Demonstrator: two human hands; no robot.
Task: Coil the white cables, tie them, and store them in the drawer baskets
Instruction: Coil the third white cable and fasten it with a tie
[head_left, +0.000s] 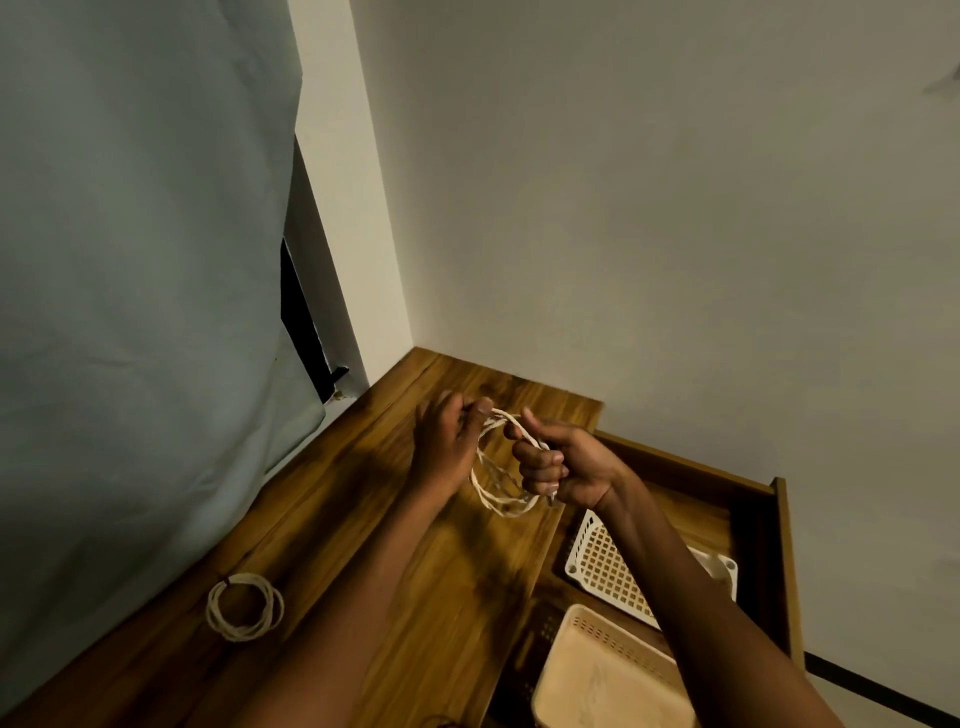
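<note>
A coil of white cable hangs between both hands above the wooden desk. My left hand pinches the top of the coil between thumb and fingers. My right hand grips the coil's right side in a fist, with a cable end sticking out below it. A second white cable coil, tied with a dark band, lies flat on the desk at the near left. In the open drawer to the right stand a white lattice basket and a beige basket.
A pale curtain hangs at the left down to the desk edge. White walls close the corner behind the desk. A dark basket sits partly hidden between the desk edge and the beige basket.
</note>
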